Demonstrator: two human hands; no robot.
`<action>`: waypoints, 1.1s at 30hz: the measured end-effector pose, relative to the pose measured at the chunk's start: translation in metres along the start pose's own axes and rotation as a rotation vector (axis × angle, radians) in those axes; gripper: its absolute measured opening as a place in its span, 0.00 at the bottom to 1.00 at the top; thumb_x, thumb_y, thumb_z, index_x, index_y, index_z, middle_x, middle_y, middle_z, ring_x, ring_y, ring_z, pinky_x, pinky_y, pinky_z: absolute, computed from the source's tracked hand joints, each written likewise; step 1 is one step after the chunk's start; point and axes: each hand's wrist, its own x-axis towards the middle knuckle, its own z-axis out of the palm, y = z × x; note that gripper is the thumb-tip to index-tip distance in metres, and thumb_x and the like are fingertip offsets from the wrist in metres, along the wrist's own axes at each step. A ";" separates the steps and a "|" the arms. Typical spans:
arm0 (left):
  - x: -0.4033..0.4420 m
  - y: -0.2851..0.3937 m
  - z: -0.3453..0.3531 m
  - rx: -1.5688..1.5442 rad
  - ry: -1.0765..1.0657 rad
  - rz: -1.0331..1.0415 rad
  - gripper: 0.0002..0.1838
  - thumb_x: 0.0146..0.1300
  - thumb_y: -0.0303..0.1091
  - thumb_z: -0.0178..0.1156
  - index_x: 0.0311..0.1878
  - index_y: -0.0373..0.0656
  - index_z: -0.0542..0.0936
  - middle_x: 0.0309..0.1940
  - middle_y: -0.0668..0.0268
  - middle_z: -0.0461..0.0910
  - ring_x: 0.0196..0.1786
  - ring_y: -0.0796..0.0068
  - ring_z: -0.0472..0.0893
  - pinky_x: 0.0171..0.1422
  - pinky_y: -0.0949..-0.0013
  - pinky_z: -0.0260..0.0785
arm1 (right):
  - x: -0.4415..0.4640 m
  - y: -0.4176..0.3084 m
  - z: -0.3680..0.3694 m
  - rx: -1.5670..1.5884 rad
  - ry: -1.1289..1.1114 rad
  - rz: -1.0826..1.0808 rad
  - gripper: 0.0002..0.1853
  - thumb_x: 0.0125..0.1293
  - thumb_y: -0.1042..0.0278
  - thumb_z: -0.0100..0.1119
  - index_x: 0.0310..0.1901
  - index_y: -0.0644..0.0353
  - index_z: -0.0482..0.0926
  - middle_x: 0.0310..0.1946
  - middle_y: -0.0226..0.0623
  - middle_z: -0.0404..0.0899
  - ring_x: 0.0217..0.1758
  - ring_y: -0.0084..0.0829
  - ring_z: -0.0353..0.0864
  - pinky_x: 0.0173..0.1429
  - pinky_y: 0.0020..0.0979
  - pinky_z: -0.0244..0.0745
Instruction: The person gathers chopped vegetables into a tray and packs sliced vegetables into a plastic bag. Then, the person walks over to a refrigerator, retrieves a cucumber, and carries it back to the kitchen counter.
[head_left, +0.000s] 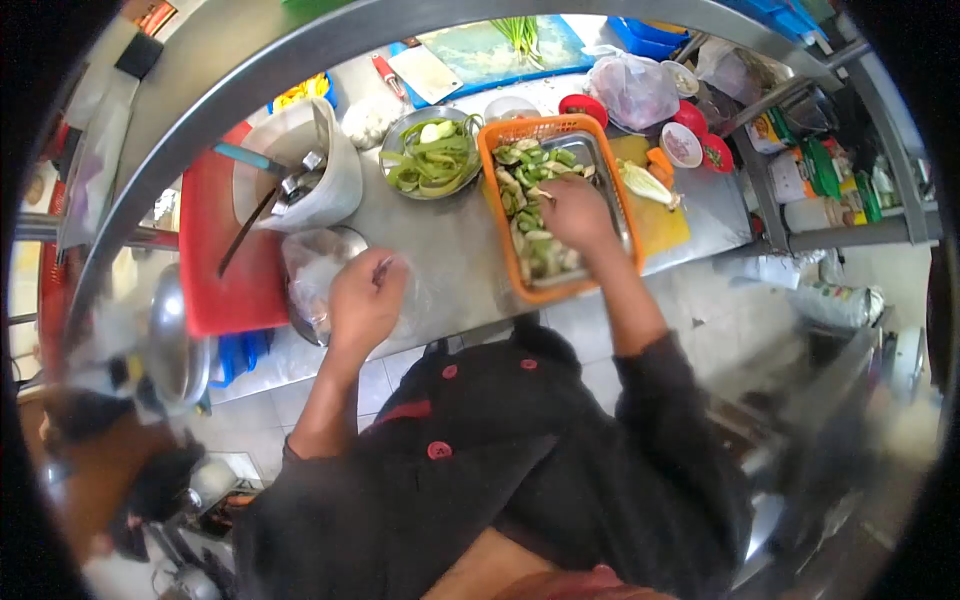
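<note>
My right hand is over a metal tray set in an orange plastic basket. Its fingers are pinched together, with a pale bit at the tips that is too small to name. Chopped green and whitish vegetable pieces fill the tray's left side. Closed in front of the counter's near edge is my left hand; something dark shows between its fingers, but I cannot make out what. Beside it, a clear plastic bag lies over a round metal bowl.
Green peelings fill a metal bowl. A white tub holds utensils, beside a red board or tray. Behind are a blue cutting board and a red-handled knife. Carrot pieces lie right. A metal rail arches overhead.
</note>
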 end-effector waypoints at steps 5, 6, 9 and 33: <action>-0.004 0.030 0.004 0.113 0.130 -0.165 0.10 0.63 0.34 0.60 0.36 0.36 0.80 0.23 0.59 0.77 0.26 0.74 0.73 0.34 0.69 0.67 | 0.031 0.044 0.023 -0.239 -0.232 -0.227 0.09 0.55 0.65 0.57 0.28 0.63 0.80 0.30 0.46 0.79 0.42 0.47 0.78 0.52 0.43 0.72; -0.008 0.027 0.005 0.119 0.146 -0.184 0.10 0.63 0.34 0.60 0.36 0.36 0.80 0.23 0.59 0.77 0.26 0.74 0.73 0.34 0.69 0.67 | 0.034 0.049 0.022 -0.207 -0.277 -0.297 0.08 0.55 0.66 0.58 0.28 0.63 0.80 0.30 0.46 0.79 0.41 0.47 0.78 0.51 0.43 0.73; -0.009 0.021 0.007 0.117 0.190 -0.230 0.10 0.63 0.35 0.60 0.36 0.36 0.80 0.23 0.60 0.77 0.26 0.75 0.73 0.33 0.69 0.67 | 0.036 0.051 0.002 0.233 -0.226 0.017 0.06 0.53 0.69 0.58 0.30 0.62 0.80 0.32 0.47 0.80 0.38 0.43 0.79 0.47 0.42 0.74; 0.029 0.006 0.012 0.046 0.160 -0.116 0.14 0.63 0.41 0.59 0.39 0.38 0.81 0.27 0.53 0.80 0.31 0.56 0.80 0.37 0.60 0.70 | 0.050 0.083 -0.036 -0.421 -0.521 -0.048 0.11 0.56 0.70 0.52 0.36 0.65 0.82 0.36 0.53 0.82 0.38 0.50 0.83 0.45 0.47 0.77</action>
